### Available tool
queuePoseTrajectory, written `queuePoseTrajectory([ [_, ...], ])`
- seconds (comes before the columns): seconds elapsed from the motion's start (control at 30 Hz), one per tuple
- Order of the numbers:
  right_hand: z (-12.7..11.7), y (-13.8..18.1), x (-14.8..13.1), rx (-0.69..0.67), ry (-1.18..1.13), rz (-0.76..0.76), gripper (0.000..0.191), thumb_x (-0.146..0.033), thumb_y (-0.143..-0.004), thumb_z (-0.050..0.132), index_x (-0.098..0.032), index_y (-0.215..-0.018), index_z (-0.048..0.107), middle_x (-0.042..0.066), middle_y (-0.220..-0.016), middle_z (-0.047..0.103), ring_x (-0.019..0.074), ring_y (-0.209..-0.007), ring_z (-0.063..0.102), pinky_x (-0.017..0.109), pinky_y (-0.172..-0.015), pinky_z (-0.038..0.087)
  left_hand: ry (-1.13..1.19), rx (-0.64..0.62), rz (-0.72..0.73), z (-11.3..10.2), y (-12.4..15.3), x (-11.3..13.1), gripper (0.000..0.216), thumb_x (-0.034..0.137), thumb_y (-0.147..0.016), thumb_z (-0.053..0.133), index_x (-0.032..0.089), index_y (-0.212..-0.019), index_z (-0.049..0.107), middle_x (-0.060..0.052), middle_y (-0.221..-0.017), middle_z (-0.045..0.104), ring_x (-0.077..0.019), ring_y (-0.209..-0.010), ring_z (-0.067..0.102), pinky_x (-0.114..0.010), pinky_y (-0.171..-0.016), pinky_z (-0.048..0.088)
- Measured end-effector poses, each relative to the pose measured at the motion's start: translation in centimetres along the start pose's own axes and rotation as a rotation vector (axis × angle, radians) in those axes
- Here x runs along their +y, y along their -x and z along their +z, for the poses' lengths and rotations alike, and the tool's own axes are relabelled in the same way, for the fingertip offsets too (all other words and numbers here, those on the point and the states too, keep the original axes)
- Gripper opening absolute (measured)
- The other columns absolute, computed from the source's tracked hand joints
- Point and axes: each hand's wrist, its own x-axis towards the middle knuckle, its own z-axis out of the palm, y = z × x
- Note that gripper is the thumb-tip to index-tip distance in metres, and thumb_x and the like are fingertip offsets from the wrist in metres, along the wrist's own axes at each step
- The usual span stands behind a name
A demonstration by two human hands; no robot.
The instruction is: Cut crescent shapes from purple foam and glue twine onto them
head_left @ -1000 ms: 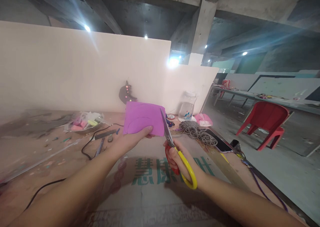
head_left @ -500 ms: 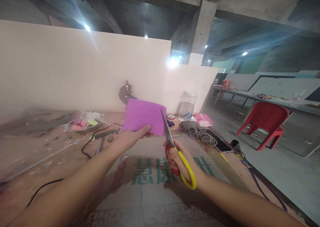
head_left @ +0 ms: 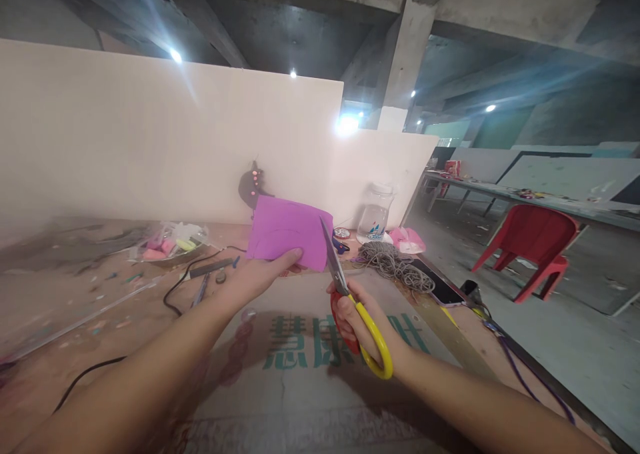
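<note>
My left hand (head_left: 270, 271) is closed on the lower edge of a purple sheet (head_left: 290, 231), thumb on its near face and fingers hidden behind. The sheet is held up above the table, with a faint curved line across it. In my right hand (head_left: 363, 314) is a pair of scissors (head_left: 370, 331) with one yellow and one red handle. The blades point up and lean left, their tips at the right part of the sheet; whether they touch it I cannot tell. A dark crescent-shaped piece with pink dots (head_left: 253, 186) is on the white panel behind.
A clear plastic jar (head_left: 375, 214), a tangle of grey cord (head_left: 395, 266) and a phone (head_left: 440, 284) lie to the right. On the left are a tray of coloured lumps (head_left: 170, 244), a black cable (head_left: 173, 301) and scraps. A red chair (head_left: 535, 241) stands beyond the table.
The purple sheet has tilted slightly in my left hand. The scissors and my right hand are almost where they were.
</note>
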Motion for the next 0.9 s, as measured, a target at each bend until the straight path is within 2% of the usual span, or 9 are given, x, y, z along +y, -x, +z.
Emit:
queuePoseTrajectory([
  [0.17,0.06,-0.08,-0.08,0.004,-0.010,0.016,0.047,-0.064,-0.085,0.062,-0.023,-0.101,0.048,-0.012,-0.060,0.030,0.0037,-0.043,0.020,0.017,-0.037,0.020,-0.011,-0.002,0.025,-0.04,-0.01,0.14,0.061,0.077,-0.064,0.063,0.024,-0.090,0.078,-0.012,-0.110,0.076,-0.0396,-0.117,0.063,-0.045,-0.095,0.050],
  [0.3,0.07,-0.09,-0.15,-0.004,-0.009,0.017,0.046,-0.063,-0.085,0.062,-0.022,-0.101,0.047,-0.011,-0.061,0.030,0.0036,-0.043,0.021,0.017,-0.037,0.020,0.018,-0.052,0.080,-0.22,0.00,0.31,0.060,0.077,-0.068,0.060,0.025,-0.090,0.078,-0.010,-0.106,0.077,-0.0375,-0.116,0.064,-0.042,-0.097,0.050],
  [0.5,-0.13,-0.09,0.08,-0.015,0.009,0.011,0.044,-0.061,-0.087,0.061,-0.022,-0.104,0.048,-0.012,-0.060,0.030,0.0032,-0.041,0.020,0.017,-0.036,0.021,0.005,-0.096,0.104,-0.42,0.08,0.55,0.062,0.077,-0.073,0.054,0.025,-0.097,0.079,-0.010,-0.120,0.073,-0.0389,-0.121,0.060,-0.047,-0.103,0.045],
  [0.73,0.08,-0.18,-0.04,0.003,0.012,0.017,0.046,-0.063,-0.085,0.062,-0.023,-0.101,0.047,-0.011,-0.062,0.032,0.0030,-0.041,0.022,0.017,-0.037,0.022,0.133,-0.120,0.184,-0.08,-0.21,0.14,0.061,0.072,-0.074,0.057,0.019,-0.098,0.077,-0.012,-0.110,0.075,-0.0340,-0.110,0.065,-0.043,-0.102,0.046],
  [0.9,-0.05,-0.10,0.19,-0.002,0.075,-0.007,0.045,-0.065,-0.089,0.055,-0.024,-0.106,0.046,-0.011,-0.061,0.032,0.0049,-0.041,0.025,0.019,-0.038,0.023,0.082,-0.133,0.167,-0.27,0.12,0.32,0.056,0.072,-0.076,0.056,0.023,-0.091,0.078,-0.008,-0.104,0.077,-0.0337,-0.107,0.066,-0.042,-0.099,0.049],
])
